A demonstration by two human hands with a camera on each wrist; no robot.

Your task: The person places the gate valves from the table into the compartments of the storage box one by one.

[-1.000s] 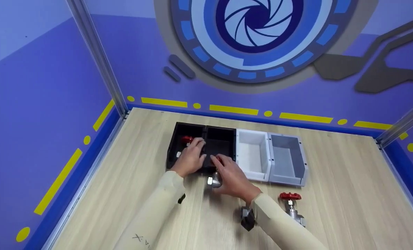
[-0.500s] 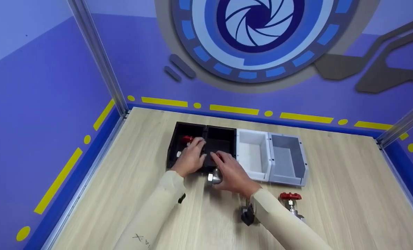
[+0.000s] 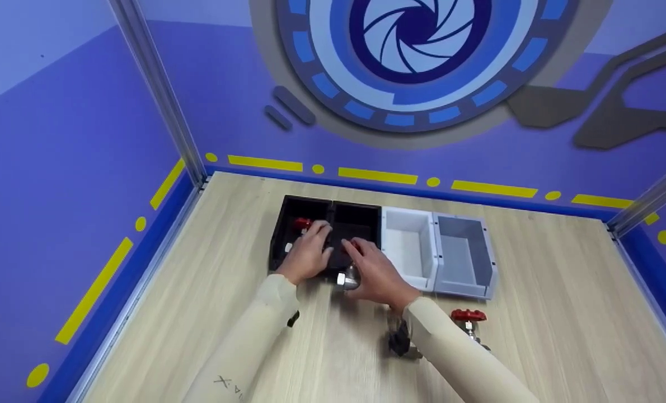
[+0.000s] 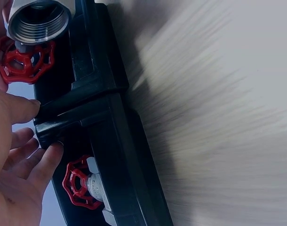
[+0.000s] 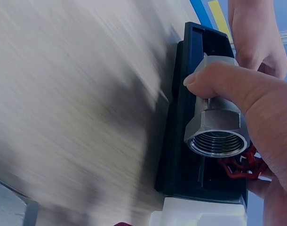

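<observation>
My right hand (image 3: 380, 277) grips a metal gate valve (image 5: 219, 127) with a red handwheel, thumb along its body. This valve overlaps the front of the right black bin (image 3: 357, 210), its threaded opening showing in both wrist views. With thumb and fingers on either side, my left hand (image 3: 308, 254) pinches the adjoining walls between the two black bins. A second valve (image 4: 82, 183) with a red handwheel lies inside the left black bin (image 3: 277, 240), partly hidden by the left hand in the head view.
A white bin (image 3: 406, 257) and a grey bin (image 3: 464, 252) continue the row rightward. Another red-wheeled valve (image 3: 468, 319) lies on the wooden table (image 3: 557, 313) by the right forearm, partly covered by the sleeve. Blue printed walls (image 3: 221, 101) stand behind and at the sides.
My right hand has shifted slightly forward with the valve, toward the right black bin. My left hand stays in place on the bin walls.
</observation>
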